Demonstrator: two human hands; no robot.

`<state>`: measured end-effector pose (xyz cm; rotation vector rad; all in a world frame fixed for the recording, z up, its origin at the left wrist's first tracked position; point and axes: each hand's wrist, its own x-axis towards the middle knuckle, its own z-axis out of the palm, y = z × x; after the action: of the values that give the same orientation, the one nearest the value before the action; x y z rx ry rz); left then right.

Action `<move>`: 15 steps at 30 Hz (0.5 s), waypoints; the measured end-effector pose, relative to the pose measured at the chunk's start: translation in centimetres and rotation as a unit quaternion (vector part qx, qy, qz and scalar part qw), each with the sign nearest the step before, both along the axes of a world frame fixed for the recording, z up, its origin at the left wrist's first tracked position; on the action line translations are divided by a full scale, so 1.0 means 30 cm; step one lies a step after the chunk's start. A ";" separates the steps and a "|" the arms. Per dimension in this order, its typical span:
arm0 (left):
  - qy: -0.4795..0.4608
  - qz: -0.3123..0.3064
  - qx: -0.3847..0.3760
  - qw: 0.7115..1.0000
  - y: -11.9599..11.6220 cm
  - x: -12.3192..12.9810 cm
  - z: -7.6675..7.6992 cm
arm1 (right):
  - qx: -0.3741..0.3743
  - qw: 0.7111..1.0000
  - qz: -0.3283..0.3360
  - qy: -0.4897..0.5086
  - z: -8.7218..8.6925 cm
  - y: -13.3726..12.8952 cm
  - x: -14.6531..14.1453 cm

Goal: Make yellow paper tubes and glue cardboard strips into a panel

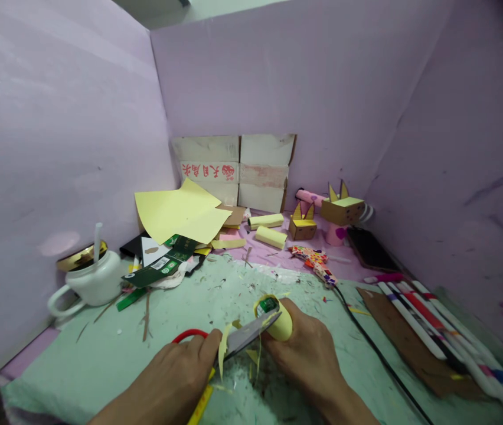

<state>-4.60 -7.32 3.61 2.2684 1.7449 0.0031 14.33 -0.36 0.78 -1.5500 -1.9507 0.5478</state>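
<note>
My left hand [189, 360] is closed around the red handle of a pair of scissors [246, 335]. Its blades reach across to the near edge of a yellow paper tube [283, 323], which has green printing on its inner wall. My right hand [309, 348] wraps around that tube from the right and tips its open end toward the scissors. Thin strips of yellow paper [222, 349] hang beside the blades. Under the left hand a yellow strip [201, 406] shows; what it belongs to is partly hidden.
Yellow sheets [176, 209], two yellow tubes [271, 237] and cardboard animal heads [303, 227] lie toward the back. A white mug [96, 277] stands at left. A patterned glue gun [317, 264] trails a black cord. Markers [413, 319] and a phone [373, 248] lie at right.
</note>
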 end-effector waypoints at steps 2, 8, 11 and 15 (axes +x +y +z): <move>-0.001 -0.013 0.000 1.000 0.000 -0.013 -0.028 | -0.006 1.000 -0.001 -0.006 0.004 -0.003 -0.002; -0.020 -0.039 0.028 0.999 -0.010 -0.038 -0.042 | -0.044 0.999 0.025 0.014 0.019 0.010 0.009; -0.029 -0.049 0.040 0.998 -0.010 -0.048 -0.020 | -0.089 0.984 0.127 0.090 0.033 0.034 0.030; -0.034 -0.061 0.036 0.997 0.004 -0.055 -0.014 | -0.126 0.954 0.219 0.160 0.034 0.051 0.045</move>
<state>-6.26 -7.19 3.19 2.3924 1.5956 0.1190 15.69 1.16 1.80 -1.0700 -2.0226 1.1951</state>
